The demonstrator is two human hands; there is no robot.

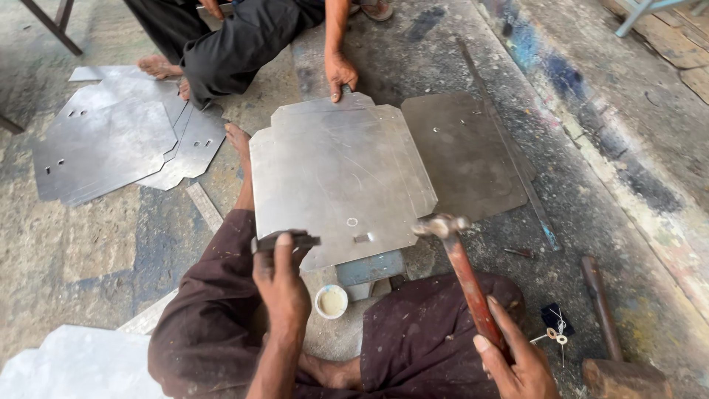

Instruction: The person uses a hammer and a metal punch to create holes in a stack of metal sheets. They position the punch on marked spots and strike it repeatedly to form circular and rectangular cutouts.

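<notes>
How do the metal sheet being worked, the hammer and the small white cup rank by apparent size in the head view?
1. Metal sheet, plainly the largest.
2. Hammer, held in the right hand.
3. White cup, the smallest.
All three sit at a similar distance from the camera, so the order is safe.

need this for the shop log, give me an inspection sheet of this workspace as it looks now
surface: stained concrete floor.
job's things: notched metal sheet on a blue block; second sheet beside it.
clutter: stack of cut sheets, small white cup, mallet, scissors.
grippers: left hand grips a dark tool at the sheet's edge; right hand grips a hammer.
cables: nothing seen.
surroundings: another person's hand on the sheet's far edge.
</notes>
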